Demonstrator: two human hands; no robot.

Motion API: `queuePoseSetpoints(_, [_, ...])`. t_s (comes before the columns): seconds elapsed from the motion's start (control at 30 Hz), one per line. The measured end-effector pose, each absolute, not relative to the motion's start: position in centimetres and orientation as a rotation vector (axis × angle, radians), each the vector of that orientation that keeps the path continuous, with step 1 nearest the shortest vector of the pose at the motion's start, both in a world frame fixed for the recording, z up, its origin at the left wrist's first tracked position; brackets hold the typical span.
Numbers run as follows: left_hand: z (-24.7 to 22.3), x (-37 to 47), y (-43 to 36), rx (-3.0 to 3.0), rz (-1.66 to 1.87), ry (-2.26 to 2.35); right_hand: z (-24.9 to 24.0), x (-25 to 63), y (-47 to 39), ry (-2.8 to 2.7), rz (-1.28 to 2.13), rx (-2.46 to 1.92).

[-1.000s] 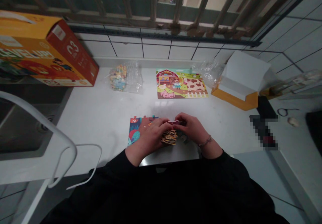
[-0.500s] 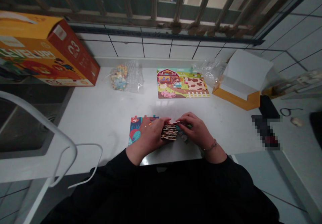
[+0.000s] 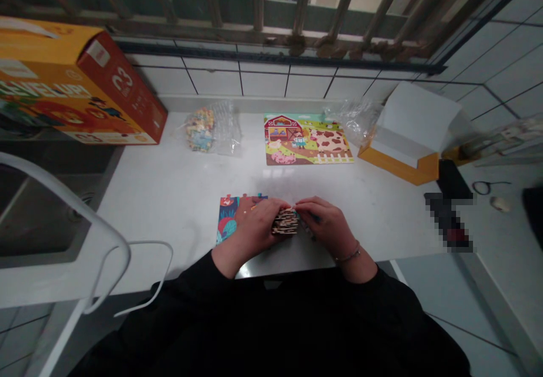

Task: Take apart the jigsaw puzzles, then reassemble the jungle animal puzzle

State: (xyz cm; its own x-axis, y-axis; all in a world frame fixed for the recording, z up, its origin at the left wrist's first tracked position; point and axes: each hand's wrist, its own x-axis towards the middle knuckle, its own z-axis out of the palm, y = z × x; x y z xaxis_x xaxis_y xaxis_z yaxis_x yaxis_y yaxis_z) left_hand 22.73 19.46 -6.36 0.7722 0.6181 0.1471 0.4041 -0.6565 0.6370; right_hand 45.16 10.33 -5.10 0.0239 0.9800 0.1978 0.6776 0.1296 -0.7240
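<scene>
Some of the puzzle [image 3: 227,225] looks joined on the counter [image 3: 178,182], partly hidden by the left hand [image 3: 257,221], which grips a thick stack [image 3: 285,222] of pieces apparently left to fit, while the right hand [image 3: 324,221] curls narrowly at its edge, any hold unclear.

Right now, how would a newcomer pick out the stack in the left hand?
Start at the white counter below the barred window and come towards its near edge. There the left hand holds the stack of pieces, the right hand close beside it. Its many thin layers show edge-on like stripes, unlike the flat puzzle section to its left or the bagged pieces farther back.
</scene>
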Motion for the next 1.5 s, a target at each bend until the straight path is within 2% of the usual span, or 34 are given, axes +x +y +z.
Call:
queuePoseSetpoints(0.1, [-6.5, 22.7, 19.4, 2.368, 0.491, 0.755, -4.6, 45.9, 10.0, -1.758, 0.417, -1.718])
queuePoseSetpoints(0.3, [-6.9, 22.5, 19.3, 2.273, 0.482, 0.603, -4.2, 46.8, 8.2, -1.816, 0.206, -2.217])
queuePoseSetpoints(0.5, [-7.1, 22.5, 19.4, 2.304, 0.489, 0.597, -5.0, 46.1, 7.6, -1.807, 0.215, -2.231])
queuePoseSetpoints(0.7, [-6.8, 22.6, 19.3, 2.321, 0.478, 0.639, -4.6, 48.4, 8.7, -1.436, 0.602, -2.26])
queuePoseSetpoints(0.83, [-6.7, 22.5, 19.3, 2.316, 0.481, 0.645, -4.3, 50.4, 8.6, -1.157, 0.883, -2.112])
queuePoseSetpoints(1.03, [-6.8, 22.5, 19.4, 2.286, 0.486, 0.613, -2.7, 52.6, 8.0, -0.843, 1.012, -1.754])
queuePoseSetpoints(1.2, [-7.0, 22.5, 19.4, 2.287, 0.471, 0.634, -3.5, 51.2, 7.9, -0.973, 1.093, -1.79])
queuePoseSetpoints(1.4, [-6.9, 22.5, 19.4, 2.326, 0.462, 0.649, -5.0, 46.2, 7.4, -1.598, 0.447, -2.149])
queuePoseSetpoints(1.5, [-6.9, 22.5, 19.4, 2.322, 0.465, 0.639, -4.8, 44.7, 7.5, -1.686, 0.336, -2.22])
